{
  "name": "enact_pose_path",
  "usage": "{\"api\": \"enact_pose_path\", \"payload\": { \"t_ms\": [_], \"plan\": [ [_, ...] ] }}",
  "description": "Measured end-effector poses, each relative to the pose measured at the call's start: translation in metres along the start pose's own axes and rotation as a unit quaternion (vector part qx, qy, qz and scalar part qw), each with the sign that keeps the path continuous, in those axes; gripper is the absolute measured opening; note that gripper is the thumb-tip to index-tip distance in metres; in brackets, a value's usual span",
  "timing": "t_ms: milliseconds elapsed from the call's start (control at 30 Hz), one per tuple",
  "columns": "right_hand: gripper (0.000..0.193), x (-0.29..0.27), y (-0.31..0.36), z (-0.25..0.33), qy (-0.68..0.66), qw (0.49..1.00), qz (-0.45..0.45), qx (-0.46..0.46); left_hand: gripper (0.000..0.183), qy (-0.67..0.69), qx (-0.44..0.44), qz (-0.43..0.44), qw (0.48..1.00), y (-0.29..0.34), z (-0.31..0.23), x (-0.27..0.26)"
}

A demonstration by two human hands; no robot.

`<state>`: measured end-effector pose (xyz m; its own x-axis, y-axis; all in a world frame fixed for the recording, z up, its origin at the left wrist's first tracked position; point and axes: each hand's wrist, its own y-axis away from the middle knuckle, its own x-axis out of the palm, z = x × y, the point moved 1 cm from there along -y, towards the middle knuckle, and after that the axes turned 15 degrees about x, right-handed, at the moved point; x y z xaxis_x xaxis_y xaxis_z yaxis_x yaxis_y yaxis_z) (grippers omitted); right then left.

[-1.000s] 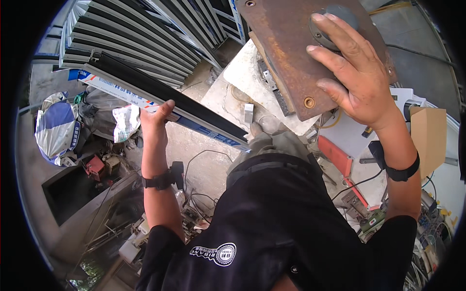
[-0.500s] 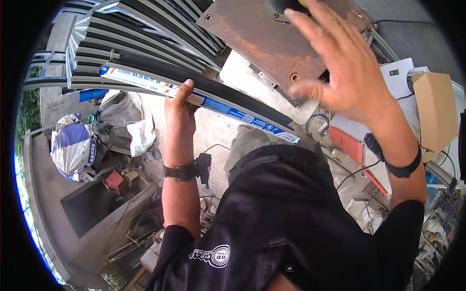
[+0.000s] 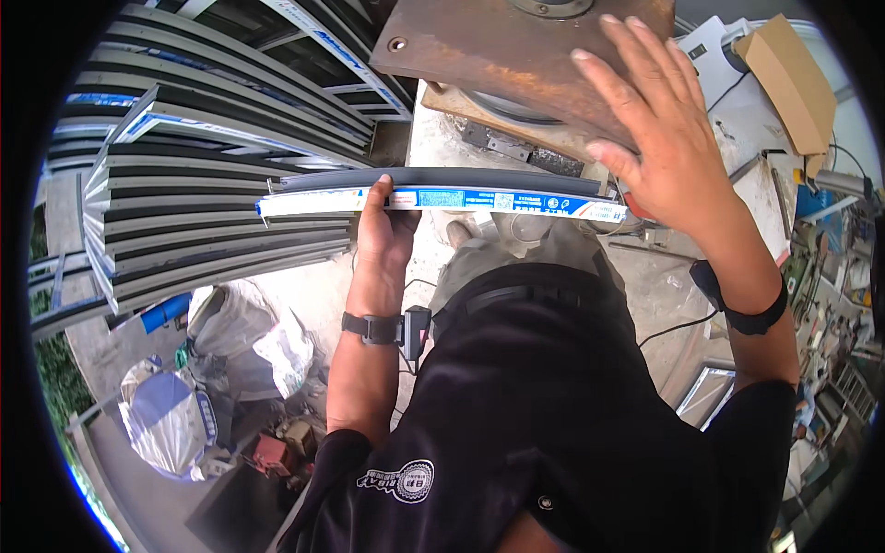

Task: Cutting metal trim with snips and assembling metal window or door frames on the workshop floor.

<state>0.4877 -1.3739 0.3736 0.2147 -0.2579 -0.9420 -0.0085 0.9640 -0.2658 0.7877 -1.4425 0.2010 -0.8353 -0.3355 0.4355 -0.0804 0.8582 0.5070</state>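
Observation:
A long dark metal profile (image 3: 461,178) with blue-and-white printed film (image 3: 442,200) along its near side lies almost level before my body. My left hand (image 3: 385,226) grips it left of its middle, thumb on top. Beyond its right end, my right hand (image 3: 659,138) is raised with nothing in it, fingers stretched and thumb apart. That hand overlaps the right side of a rusty metal plate (image 3: 479,46) in view; whether it touches the plate I cannot tell.
At the left, many similar profiles form a fanned stack (image 3: 203,198). White sacks (image 3: 171,419) and a red machine part (image 3: 273,453) lie lower left. To the right stands an open cardboard box (image 3: 788,83); tools and scraps clutter the right edge.
The profile has swung from sloping down rightward to nearly level, and my left hand has shifted right with it. My right hand stays raised, slightly lower. The surroundings have turned in view.

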Motion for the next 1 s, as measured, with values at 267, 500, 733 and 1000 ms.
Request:
{"api": "enact_pose_path", "payload": {
  "t_ms": [267, 500, 733, 1000],
  "plan": [
    [0.064, 0.002, 0.020, 0.012, 0.070, 0.989, -0.049, 0.124, 0.018, -0.043, -0.107, 0.069, 0.991, -0.039, 0.014, -0.036],
    [0.068, -0.012, 0.015, 0.016, 0.091, 0.986, 0.033, 0.137, 0.019, -0.117, -0.103, 0.056, 0.986, -0.047, 0.036, -0.037],
    [0.064, -0.006, 0.018, 0.001, 0.087, 0.994, 0.017, 0.064, 0.019, -0.133, -0.090, 0.039, 0.986, -0.044, 0.055, -0.041],
    [0.051, 0.011, 0.022, -0.017, 0.058, 0.993, -0.049, 0.095, 0.026, -0.107, -0.129, 0.078, 0.983, -0.041, 0.068, -0.026]
  ]
}}
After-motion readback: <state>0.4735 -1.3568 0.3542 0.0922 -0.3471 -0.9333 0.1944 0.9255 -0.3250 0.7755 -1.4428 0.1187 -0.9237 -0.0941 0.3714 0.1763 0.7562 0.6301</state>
